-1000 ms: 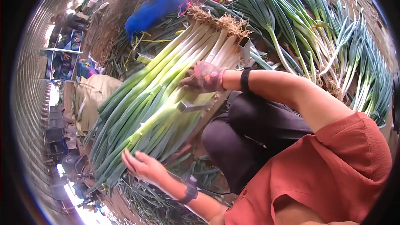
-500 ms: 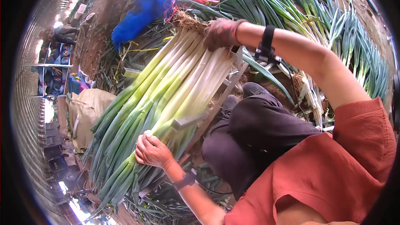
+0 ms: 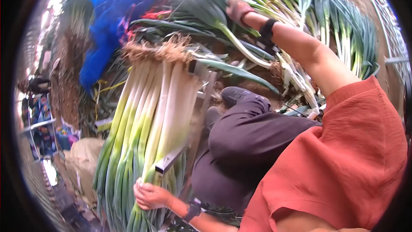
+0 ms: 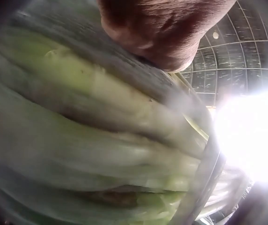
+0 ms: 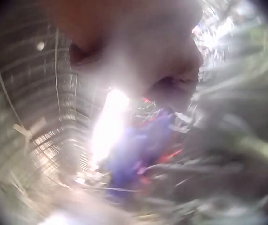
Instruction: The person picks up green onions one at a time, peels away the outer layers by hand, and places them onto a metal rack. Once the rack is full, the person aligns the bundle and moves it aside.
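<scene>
A heap of leeks [image 3: 339, 30] fills the upper right of the head view, green leaves lying across one another over bare earth. The person's red shirt [image 3: 343, 163] and dark trousers [image 3: 244, 146] take up the lower right.

Left of the knees lies a bundle of leeks [image 3: 150, 103]. Its white stalks are packed side by side, the roots at the top and the green ends towards the bottom edge. A metal frame [image 3: 171, 160] holds the bundle along its right side. Beyond the roots, at the upper left, is a mass of blue netting [image 3: 107, 21], which the right wrist view shows only as a blur.

A single leek [image 3: 240, 45] slants down from the heap towards the shoe [image 3: 234, 94].

The right hand [image 3: 238, 8], in a glove, is stretched far out to the green top of that single leek. Both views of it are blurred, so I cannot tell whether its fingers are closed or open.

The left hand [image 3: 150, 195] is on the green end of the bundle, near the bottom edge. Its fingers [image 3: 139, 187] are curled over the stalks and grip them. The left wrist view shows the hand pressed against pale green stalks.
</scene>
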### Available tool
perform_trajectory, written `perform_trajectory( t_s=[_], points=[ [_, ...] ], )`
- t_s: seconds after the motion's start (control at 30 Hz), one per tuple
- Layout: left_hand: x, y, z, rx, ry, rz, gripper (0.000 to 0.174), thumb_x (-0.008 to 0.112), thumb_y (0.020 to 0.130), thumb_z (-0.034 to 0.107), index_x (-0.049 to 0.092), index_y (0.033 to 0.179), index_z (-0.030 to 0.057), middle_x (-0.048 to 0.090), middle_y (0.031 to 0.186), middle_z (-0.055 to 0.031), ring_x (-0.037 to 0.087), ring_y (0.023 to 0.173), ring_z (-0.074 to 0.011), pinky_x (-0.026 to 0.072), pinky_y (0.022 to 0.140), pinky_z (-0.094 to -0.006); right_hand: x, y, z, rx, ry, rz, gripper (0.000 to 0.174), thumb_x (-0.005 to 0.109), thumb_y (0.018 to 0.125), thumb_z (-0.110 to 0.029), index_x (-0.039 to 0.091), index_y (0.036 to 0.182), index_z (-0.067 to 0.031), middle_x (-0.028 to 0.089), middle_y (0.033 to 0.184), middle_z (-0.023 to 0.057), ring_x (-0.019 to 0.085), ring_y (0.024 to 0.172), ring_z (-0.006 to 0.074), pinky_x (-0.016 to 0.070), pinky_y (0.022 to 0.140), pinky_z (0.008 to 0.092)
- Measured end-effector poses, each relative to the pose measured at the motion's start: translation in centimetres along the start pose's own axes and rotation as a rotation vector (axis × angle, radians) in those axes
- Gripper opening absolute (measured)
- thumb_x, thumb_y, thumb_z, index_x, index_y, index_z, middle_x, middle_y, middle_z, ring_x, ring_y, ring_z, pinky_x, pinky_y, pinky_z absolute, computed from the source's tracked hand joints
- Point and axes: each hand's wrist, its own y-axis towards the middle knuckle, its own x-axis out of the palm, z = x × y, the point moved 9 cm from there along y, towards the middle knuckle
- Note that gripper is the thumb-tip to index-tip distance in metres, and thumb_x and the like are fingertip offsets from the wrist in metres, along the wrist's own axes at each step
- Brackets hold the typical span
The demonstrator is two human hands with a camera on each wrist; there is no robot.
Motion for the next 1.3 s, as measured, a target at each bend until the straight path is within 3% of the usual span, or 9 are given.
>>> perform_trajectory(
  t_s=[0.13,0.37,0.43,0.53,0.6,0.67,0.73,1.07,1.3],
  points=[
    [0.5,-0.3,-0.6,0.011,0.007,0.013,0.029,0.044,0.096,0.033,0.065,0.099,0.0144,0.064,0.104,0.0049,0.058,0.092,-0.0198,0.0382,0.084,-0.0358,9.7,-7.1,8.0,-0.289,-0.023,-0.377,0.025,0.053,0.079,-0.025,0.063,0.087,-0.0041,0.064,0.087,0.0207,0.062,0.085,0.0365,0.0487,0.075,0.0427],
    [-1.1,0.6,1.7,0.004,-0.005,0.041,0.033,0.037,0.098,0.031,0.067,0.096,0.0164,0.063,0.102,0.0043,0.058,0.091,-0.0206,0.0386,0.082,-0.0359,15.1,-17.6,10.1,0.254,-0.118,-0.527,0.051,0.071,0.075,-0.036,0.054,0.113,-0.0063,0.061,0.109,0.0193,0.061,0.1,0.0335,0.0489,0.086,0.0424],
    [-3.9,2.0,4.2,0.039,-0.076,0.107,0.026,0.047,0.089,0.022,0.066,0.085,0.0043,0.066,0.086,-0.0148,0.059,0.074,-0.0338,0.0432,0.067,-0.048,15.3,-17.2,10.3,0.371,-0.121,-0.499,0.043,0.07,0.076,-0.03,0.057,0.11,-0.0062,0.061,0.109,0.0205,0.061,0.102,0.0329,0.0492,0.086,0.0417],
    [0.1,0.1,0.7,0.005,0.009,-0.011,0.035,0.035,0.098,0.029,0.067,0.095,0.0165,0.063,0.1,0.0028,0.058,0.089,-0.0224,0.0396,0.081,-0.0374,18.8,-15.7,10.4,0.234,-0.15,-0.717,0.042,0.075,0.067,-0.031,0.065,0.098,-0.0046,0.064,0.104,0.0185,0.063,0.097,0.0289,0.0508,0.083,0.0372],
    [-0.5,0.9,1.5,-0.033,-0.091,-0.074,0.037,0.035,0.097,0.027,0.068,0.088,0.0149,0.062,0.099,-0.0015,0.057,0.089,-0.0251,0.0401,0.078,-0.041,19.0,-15.4,9.4,0.249,0.04,-0.823,0.04,0.071,0.067,-0.033,0.066,0.09,-0.0003,0.066,0.095,0.0203,0.064,0.089,0.0305,0.0503,0.077,0.0382],
    [-0.5,0.7,1.4,-0.058,-0.076,-0.05,0.037,0.034,0.096,0.03,0.068,0.091,0.0165,0.063,0.099,-0.0005,0.058,0.091,-0.0241,0.0382,0.082,-0.0413,17.3,-17.8,6.8,0.324,0.991,-0.908,0.026,0.062,0.07,-0.02,0.063,0.088,-0.0013,0.063,0.087,0.0135,0.058,0.07,0.0263,0.0493,0.069,0.037],
    [-0.4,0.7,1.2,-0.09,-0.114,-0.046,0.034,0.037,0.096,0.029,0.068,0.091,0.0161,0.063,0.099,0.0,0.057,0.092,-0.0239,0.0368,0.083,-0.0407,16.4,-19.2,3.9,0.8,1.314,-1.022,0.024,0.059,0.079,-0.016,0.055,0.1,-0.0057,0.058,0.079,0.0077,0.058,0.065,0.0207,0.0499,0.062,0.0337],
    [-1.4,0.7,0.7,-0.081,-0.185,0.073,0.029,0.041,0.095,0.025,0.066,0.091,0.0134,0.064,0.099,0.0002,0.057,0.093,-0.0223,0.0372,0.086,-0.0385,-6.9,-11.7,-14.0,0.168,1.813,-0.648,0.037,0.053,0.093,-0.026,0.048,0.121,-0.0021,0.047,0.079,-0.0028,0.04,0.057,0.0033,0.0353,0.047,0.0168],
    [-2.2,0.6,0.7,-0.091,-0.219,0.099,0.024,0.041,0.093,0.02,0.063,0.09,0.0128,0.063,0.097,-0.0004,0.058,0.096,-0.02,0.0355,0.089,-0.0388,-18.5,-12.3,-26.3,-0.588,1.265,-0.38,0.048,0.059,0.09,-0.021,0.039,0.132,-0.0059,0.062,0.096,0.0068,0.057,0.066,0.0072,0.0475,0.053,0.0199]
  ],
)
